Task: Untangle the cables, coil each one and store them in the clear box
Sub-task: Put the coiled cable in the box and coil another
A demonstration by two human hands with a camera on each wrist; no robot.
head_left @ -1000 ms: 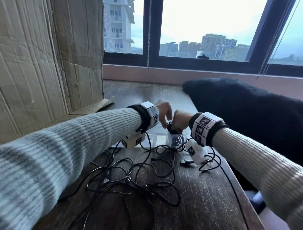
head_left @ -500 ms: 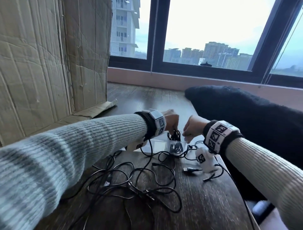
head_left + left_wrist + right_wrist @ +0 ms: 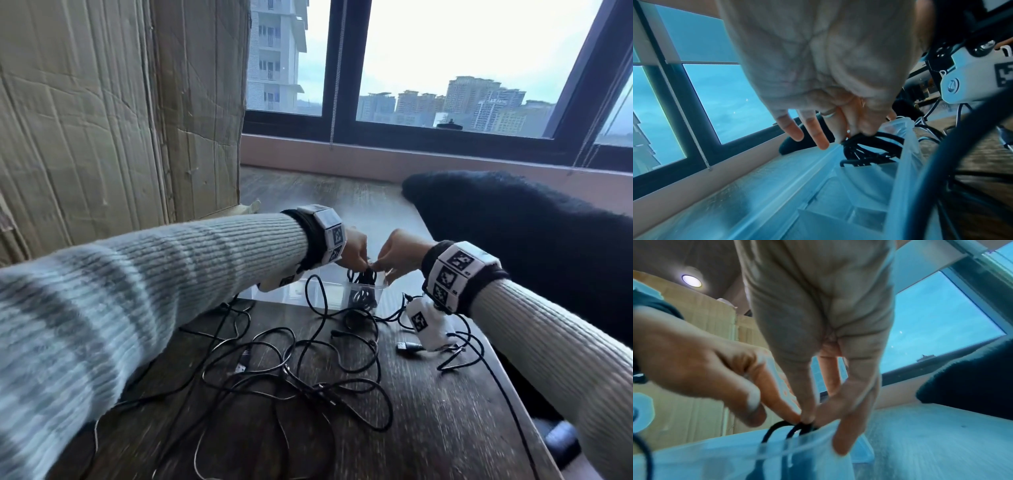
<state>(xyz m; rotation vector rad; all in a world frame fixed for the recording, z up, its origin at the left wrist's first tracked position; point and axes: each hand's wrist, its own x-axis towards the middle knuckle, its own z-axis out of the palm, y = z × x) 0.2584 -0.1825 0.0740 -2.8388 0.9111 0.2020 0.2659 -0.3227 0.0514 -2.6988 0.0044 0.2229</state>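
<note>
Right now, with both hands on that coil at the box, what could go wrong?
1. The coiled cable sticks up above the clear box rim, pinched by the left hand and right hand; let go, it may spring loose.
2. A loose cable loops against the box's near wall; it could snag and drag the light box.
3. The tangled cables run near the right wrist; it might catch one.

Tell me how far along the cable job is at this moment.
Early. Done: nothing fully stored yet. In hand: the left hand and right hand pinch one coiled black cable, lowering it into a compartment of the clear box at its right end. Left: the tangle of loose cables on the table is not yet separated or coiled.
</note>
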